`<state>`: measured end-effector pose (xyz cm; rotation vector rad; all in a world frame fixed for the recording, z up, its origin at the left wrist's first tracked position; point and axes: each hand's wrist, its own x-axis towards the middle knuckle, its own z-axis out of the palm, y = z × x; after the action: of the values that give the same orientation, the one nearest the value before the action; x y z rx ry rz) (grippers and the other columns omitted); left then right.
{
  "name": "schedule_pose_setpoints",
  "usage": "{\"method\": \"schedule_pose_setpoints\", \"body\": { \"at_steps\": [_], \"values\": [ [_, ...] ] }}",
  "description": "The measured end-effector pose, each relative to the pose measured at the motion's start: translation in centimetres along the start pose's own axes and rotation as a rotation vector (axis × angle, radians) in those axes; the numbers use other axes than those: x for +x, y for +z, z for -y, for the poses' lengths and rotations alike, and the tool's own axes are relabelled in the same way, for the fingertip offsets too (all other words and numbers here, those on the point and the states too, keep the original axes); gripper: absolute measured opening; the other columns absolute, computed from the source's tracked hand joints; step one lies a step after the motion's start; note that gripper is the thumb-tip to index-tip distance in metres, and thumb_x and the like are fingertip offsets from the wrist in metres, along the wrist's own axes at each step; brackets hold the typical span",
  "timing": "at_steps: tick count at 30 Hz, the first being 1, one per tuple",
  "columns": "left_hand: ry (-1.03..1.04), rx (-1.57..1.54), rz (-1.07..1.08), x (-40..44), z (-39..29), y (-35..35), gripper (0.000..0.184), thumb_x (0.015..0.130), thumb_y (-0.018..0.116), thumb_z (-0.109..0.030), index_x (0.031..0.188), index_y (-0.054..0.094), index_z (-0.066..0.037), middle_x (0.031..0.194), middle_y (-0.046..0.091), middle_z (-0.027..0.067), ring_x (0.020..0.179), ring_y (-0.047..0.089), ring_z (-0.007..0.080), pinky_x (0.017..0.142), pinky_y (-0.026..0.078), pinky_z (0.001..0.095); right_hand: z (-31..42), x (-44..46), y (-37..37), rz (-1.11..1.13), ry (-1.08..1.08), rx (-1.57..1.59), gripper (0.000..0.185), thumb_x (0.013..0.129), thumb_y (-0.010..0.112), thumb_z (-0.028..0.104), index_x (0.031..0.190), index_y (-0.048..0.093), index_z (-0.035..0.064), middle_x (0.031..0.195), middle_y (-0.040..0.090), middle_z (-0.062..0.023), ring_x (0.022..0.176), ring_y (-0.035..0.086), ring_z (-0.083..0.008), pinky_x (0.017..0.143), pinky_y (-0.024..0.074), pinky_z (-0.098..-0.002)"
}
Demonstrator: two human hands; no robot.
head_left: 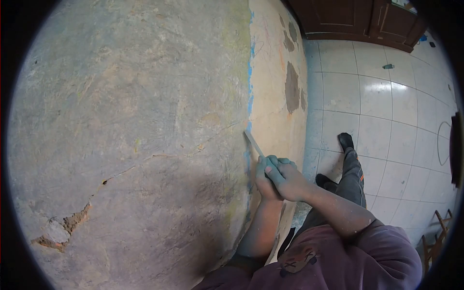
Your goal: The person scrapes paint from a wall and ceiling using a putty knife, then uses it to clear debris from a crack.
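Note:
Both of my hands are clasped together around a scraper (253, 142), a narrow, flat, pale metal blade whose handle is hidden in my fingers. Its tip meets the wall (159, 96) at the strip of blue paint (251, 72) between the bare grey area and the cream paint (270, 92). My left hand (265, 182) is closed on the wall side, and my right hand (286, 178) wraps over it from the right. Greenish dust coats the fingers of both hands. Just above the blade tip, a thin crack (198, 149) reaches the paint edge.
Lower on the left, the crack ends in a broken hole (55, 232). Grey patches (292, 87) break the cream paint. A dark wooden cabinet (338, 17) stands at the top right over the tiled floor (377, 96). A wooden chair (437, 237) is at the right edge.

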<state>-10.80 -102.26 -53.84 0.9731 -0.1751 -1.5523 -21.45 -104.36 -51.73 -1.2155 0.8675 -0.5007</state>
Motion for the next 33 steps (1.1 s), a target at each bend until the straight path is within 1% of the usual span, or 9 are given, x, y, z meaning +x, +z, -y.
{"method": "schedule_pose_setpoints", "body": {
  "at_steps": [1, 6, 7, 12, 19, 21, 25, 31, 33],
  "values": [
    [0.004, 0.001, 0.009, 0.4, -0.1, -0.1, 0.039, 0.090, 0.041, -0.041, 0.071, 0.049, -0.009, 0.061, 0.045, 0.0048, 0.060, 0.047, 0.0224, 0.065, 0.042, 0.0387, 0.2, 0.0, -0.5, -0.005, 0.001, 0.007, 0.041, 0.094, 0.036, 0.033, 0.112, 0.051, -0.0002, 0.108, 0.053, -0.0298, 0.104, 0.049, -0.0464, 0.093, 0.0371, -0.0475],
    [0.579, 0.333, 0.713, 1.7, -0.3, -3.4, 0.022, 0.085, 0.048, -0.017, 0.072, 0.031, -0.016, 0.067, 0.031, -0.0039, 0.059, 0.030, 0.0138, 0.058, 0.031, 0.0294, -0.4, -0.7, -0.2, 0.078, -0.006, -0.041, 0.044, 0.095, 0.035, 0.033, 0.111, 0.053, -0.0034, 0.110, 0.053, -0.0296, 0.106, 0.049, -0.0458, 0.094, 0.0373, -0.0466],
    [0.581, 0.331, 0.703, 1.0, 0.0, -3.3, 0.022, 0.085, 0.048, -0.017, 0.072, 0.031, -0.016, 0.067, 0.031, -0.0039, 0.059, 0.030, 0.0138, 0.058, 0.031, 0.0294, -0.3, -0.2, -0.3, 0.056, -0.009, -0.023, 0.044, 0.095, 0.035, 0.034, 0.110, 0.054, -0.0033, 0.110, 0.053, -0.0295, 0.106, 0.048, -0.0458, 0.094, 0.0371, -0.0462],
    [0.042, -0.042, -0.235, -1.4, 1.8, 1.2, 0.037, 0.090, 0.042, -0.041, 0.073, 0.049, -0.008, 0.063, 0.046, 0.0050, 0.061, 0.048, 0.0231, 0.066, 0.043, 0.0388, -0.8, -0.8, -0.4, -0.029, -0.026, -0.011, 0.044, 0.095, 0.035, 0.033, 0.109, 0.055, -0.0031, 0.109, 0.053, -0.0299, 0.106, 0.048, -0.0459, 0.094, 0.0369, -0.0461],
    [0.039, 0.055, 0.128, 0.9, 0.7, -1.3, 0.041, 0.091, 0.038, -0.042, 0.077, 0.055, -0.008, 0.065, 0.052, 0.0062, 0.060, 0.048, 0.0241, 0.062, 0.041, 0.0407, -0.6, 0.8, -0.5, -0.038, 0.018, 0.016, 0.042, 0.094, 0.037, 0.034, 0.104, 0.055, -0.0038, 0.109, 0.053, -0.0305, 0.107, 0.046, -0.0486, 0.094, 0.0364, -0.0473],
    [0.166, -0.022, -0.222, -1.0, 1.7, 1.0, 0.039, 0.091, 0.038, -0.039, 0.078, 0.055, -0.007, 0.063, 0.049, 0.0052, 0.062, 0.050, 0.0249, 0.064, 0.042, 0.0423, -2.0, 0.0, 0.1, -0.051, -0.133, -0.048, 0.043, 0.094, 0.038, 0.034, 0.101, 0.056, -0.0048, 0.110, 0.053, -0.0306, 0.105, 0.048, -0.0481, 0.094, 0.0371, -0.0458],
    [0.120, 0.030, -0.268, -1.1, 1.8, 1.4, 0.038, 0.091, 0.038, -0.039, 0.080, 0.056, -0.007, 0.064, 0.050, 0.0044, 0.062, 0.051, 0.0248, 0.064, 0.042, 0.0429, -0.9, 0.1, -0.6, 0.079, -0.019, -0.007, 0.046, 0.094, 0.038, 0.034, 0.108, 0.056, -0.0061, 0.111, 0.053, -0.0311, 0.105, 0.048, -0.0477, 0.095, 0.0368, -0.0459],
    [0.069, 0.104, -0.317, -0.6, 1.6, 0.6, 0.036, 0.091, 0.039, -0.037, 0.083, 0.058, -0.007, 0.064, 0.052, 0.0030, 0.063, 0.052, 0.0246, 0.064, 0.042, 0.0439, -1.1, -0.3, -0.4, -0.047, -0.086, -0.009, 0.046, 0.094, 0.037, 0.034, 0.105, 0.056, -0.0063, 0.110, 0.053, -0.0313, 0.107, 0.048, -0.0474, 0.094, 0.0368, -0.0470],
    [0.059, -0.100, 0.109, 0.0, 1.2, -1.0, 0.037, 0.090, 0.041, -0.041, 0.075, 0.048, -0.008, 0.065, 0.050, 0.0082, 0.062, 0.049, 0.0250, 0.065, 0.044, 0.0395, -0.3, 0.0, -0.3, 0.027, 0.004, -0.022, 0.045, 0.094, 0.037, 0.034, 0.108, 0.054, -0.0060, 0.109, 0.053, -0.0322, 0.106, 0.048, -0.0474, 0.094, 0.0368, -0.0472]
  ]
}}
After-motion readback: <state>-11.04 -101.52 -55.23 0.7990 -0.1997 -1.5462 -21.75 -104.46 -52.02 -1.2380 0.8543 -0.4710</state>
